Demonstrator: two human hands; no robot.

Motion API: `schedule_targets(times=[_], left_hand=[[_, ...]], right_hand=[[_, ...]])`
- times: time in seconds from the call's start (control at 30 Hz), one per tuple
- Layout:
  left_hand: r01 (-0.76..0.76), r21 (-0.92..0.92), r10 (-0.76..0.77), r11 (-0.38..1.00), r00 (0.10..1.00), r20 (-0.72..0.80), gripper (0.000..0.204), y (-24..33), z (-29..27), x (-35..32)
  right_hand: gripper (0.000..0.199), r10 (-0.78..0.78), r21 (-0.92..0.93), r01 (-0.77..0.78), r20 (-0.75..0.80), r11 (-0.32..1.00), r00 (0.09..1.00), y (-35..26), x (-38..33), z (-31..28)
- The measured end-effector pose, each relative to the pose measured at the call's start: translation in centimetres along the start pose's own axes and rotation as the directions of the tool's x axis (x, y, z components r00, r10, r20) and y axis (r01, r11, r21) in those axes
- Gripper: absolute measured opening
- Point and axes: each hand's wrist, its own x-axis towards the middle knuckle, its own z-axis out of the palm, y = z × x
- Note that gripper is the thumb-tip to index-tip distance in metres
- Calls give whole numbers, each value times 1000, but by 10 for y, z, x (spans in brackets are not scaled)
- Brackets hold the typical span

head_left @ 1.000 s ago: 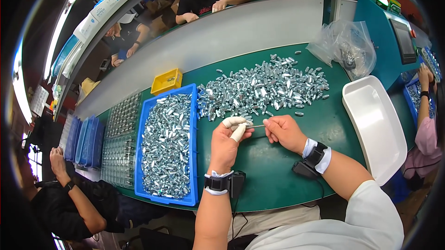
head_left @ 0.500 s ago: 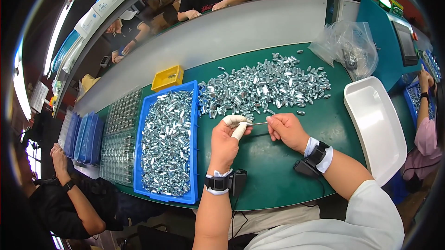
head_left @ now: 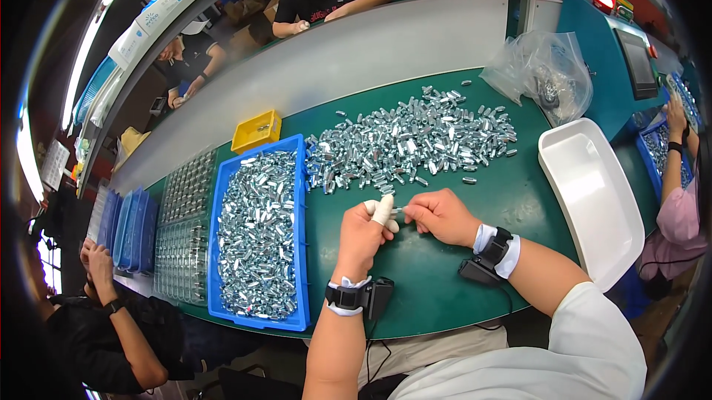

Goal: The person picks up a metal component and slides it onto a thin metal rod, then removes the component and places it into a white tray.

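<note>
Centre frame, the left hand [head_left: 365, 231] and right hand [head_left: 443, 215] are meeting, fingers of both pinching one small silver part [head_left: 398, 210] between them, just below the loose metal pile [head_left: 411, 140]. A weak pinch could be dropping it onto the green table [head_left: 445, 289]. Blue bin [head_left: 300, 252] crowding left, white tray [head_left: 593, 200] right; open room lying lower centre

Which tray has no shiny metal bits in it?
The white tray, to the right of the hands. It is bare inside, while the blue tray is full and the small yellow tray holds a few.
</note>
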Motion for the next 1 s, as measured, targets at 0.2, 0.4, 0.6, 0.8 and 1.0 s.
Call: schedule_targets(times=[0.2, 0.4, 0.6, 0.8, 1.0], left_hand=[[-153, -7, 153, 988, 988, 3, 21, -13, 18, -1], [-285, 47, 284, 957, 958, 24, 18, -15, 25, 1], [-354, 2, 354, 935, 935, -28, 8, -13, 21, 4], [-302, 52, 305, 952, 951, -51, 11, -10, 16, 12], [-298, 224, 340, 928, 922, -183, 25, -18, 7, -5]], right_hand=[[39, 85, 183, -84, 1, 980, 996, 5, -2, -1], [42, 99, 308, -117, 74, 944, 992, 4, -2, -10], [41, 77, 330, -89, 49, 940, 996, 7, 5, -6], [38, 87, 193, -79, -33, 978, 996, 0, 9, -5], [34, 46, 207, -35, -46, 978, 998, 6, -5, 1]])
